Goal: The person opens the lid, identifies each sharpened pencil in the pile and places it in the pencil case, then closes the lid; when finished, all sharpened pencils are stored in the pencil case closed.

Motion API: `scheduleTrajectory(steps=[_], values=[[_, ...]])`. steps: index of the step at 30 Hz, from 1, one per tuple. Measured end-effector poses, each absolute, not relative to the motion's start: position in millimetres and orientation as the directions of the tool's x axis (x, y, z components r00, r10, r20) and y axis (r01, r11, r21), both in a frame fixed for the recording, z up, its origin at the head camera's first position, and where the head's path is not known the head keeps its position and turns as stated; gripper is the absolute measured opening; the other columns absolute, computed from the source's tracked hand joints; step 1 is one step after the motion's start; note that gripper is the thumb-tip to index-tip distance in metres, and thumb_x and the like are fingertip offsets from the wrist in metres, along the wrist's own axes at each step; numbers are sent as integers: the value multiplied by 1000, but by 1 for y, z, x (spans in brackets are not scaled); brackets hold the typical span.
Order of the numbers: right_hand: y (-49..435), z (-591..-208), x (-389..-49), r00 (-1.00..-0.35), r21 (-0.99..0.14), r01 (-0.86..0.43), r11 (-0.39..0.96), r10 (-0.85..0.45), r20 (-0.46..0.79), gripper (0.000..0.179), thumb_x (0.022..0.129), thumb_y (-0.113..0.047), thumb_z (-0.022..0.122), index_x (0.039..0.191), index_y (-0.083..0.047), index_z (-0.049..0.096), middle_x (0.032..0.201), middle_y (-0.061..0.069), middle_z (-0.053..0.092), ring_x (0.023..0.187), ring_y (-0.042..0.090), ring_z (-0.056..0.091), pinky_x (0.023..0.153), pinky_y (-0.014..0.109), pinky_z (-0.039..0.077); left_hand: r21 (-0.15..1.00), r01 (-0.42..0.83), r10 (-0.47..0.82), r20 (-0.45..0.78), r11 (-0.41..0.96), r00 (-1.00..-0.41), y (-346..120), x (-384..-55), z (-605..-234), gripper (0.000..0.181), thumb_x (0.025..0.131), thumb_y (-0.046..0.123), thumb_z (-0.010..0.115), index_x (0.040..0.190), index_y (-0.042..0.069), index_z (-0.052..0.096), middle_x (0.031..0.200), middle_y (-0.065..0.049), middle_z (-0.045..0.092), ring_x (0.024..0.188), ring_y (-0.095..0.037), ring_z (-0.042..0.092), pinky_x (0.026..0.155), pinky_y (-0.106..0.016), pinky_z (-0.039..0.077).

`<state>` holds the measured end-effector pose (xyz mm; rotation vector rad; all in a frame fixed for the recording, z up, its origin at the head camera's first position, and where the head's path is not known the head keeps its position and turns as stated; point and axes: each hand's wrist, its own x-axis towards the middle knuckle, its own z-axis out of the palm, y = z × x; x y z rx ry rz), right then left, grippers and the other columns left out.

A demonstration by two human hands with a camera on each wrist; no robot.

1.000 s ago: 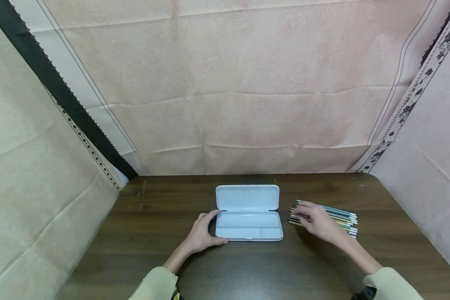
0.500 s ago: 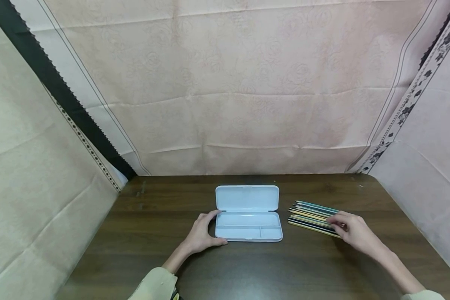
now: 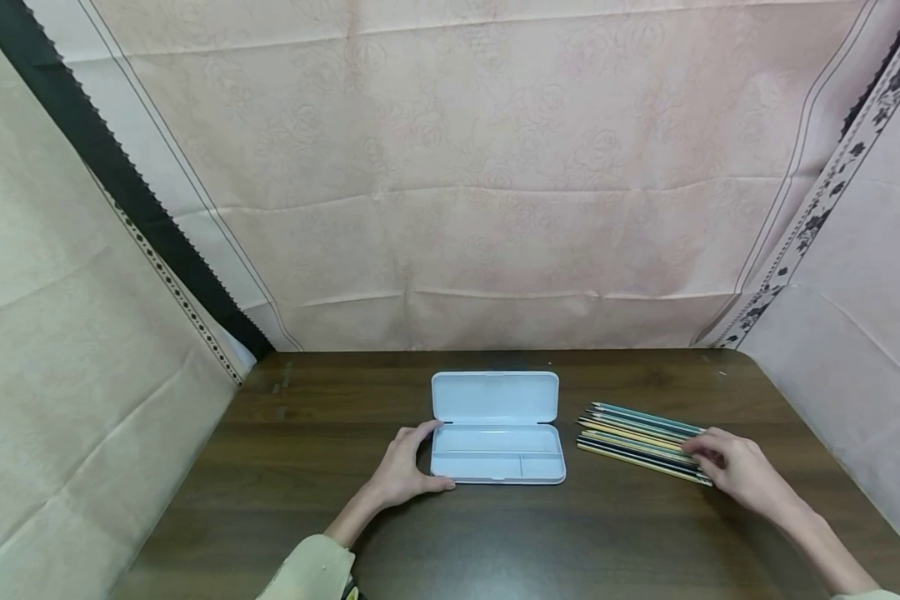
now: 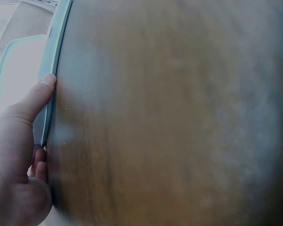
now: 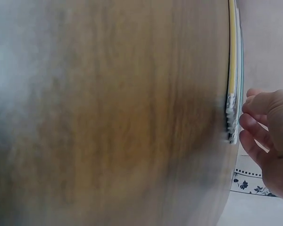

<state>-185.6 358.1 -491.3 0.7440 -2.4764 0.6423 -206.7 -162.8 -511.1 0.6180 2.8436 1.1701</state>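
Note:
A light blue pencil case lies unfolded on the table, its lid tipped back and its divided tray facing up. My left hand holds the case's left end, thumb on the front edge and fingers at the back; the left wrist view shows the thumb against the case's rim. To the right, several pencils in teal, yellow and dark colours lie side by side. My right hand is over their right ends with loosely bent fingers. In the right wrist view its fingertips are close to the pencil ends; contact is unclear.
The dark wooden table runs back to a pale patterned cloth. More cloth hangs at the left and right sides.
My right hand has moved right along the pencils, from their left ends to their right ends. The pencils lie much as before. My left hand stays on the case.

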Motion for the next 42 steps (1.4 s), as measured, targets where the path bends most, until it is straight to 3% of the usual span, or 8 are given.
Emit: scheduleTrajectory(steps=[10, 22, 29, 42], values=[[365, -495, -189, -746, -264, -589, 764, -389, 541, 34, 68, 15, 80, 86, -13, 73, 83, -4, 66, 70, 0, 56, 60, 16, 39, 679, 342, 358, 124, 649, -925, -163, -207, -510, 91, 74, 43, 89, 149, 15, 45, 139, -13, 49, 125, -32, 43, 95, -54, 41], [365, -496, -195, -735, -230, -598, 768, -410, 540, 33, 67, 15, 81, 83, -13, 72, 79, -8, 61, 67, -3, 49, 56, 19, 39, 681, 350, 360, 134, 643, -923, -163, -208, -511, 91, 73, 44, 89, 148, 14, 46, 138, -13, 50, 124, -32, 43, 95, -54, 42], [364, -495, -196, -782, -253, -552, 795, -387, 488, 32, 70, 15, 79, 83, -13, 73, 79, -9, 61, 67, -2, 50, 54, 28, 44, 677, 358, 365, 140, 643, -920, -163, -208, -512, 91, 74, 44, 88, 148, 14, 46, 139, -13, 50, 125, -33, 43, 95, -55, 42], [364, -496, -199, -810, -275, -534, 800, -390, 438, 31, 69, 14, 82, 85, -12, 74, 79, -13, 59, 68, -2, 51, 56, 27, 46, 675, 346, 360, 126, 651, -924, -163, -208, -511, 91, 74, 45, 88, 148, 15, 45, 140, -13, 49, 126, -32, 42, 96, -54, 41]])
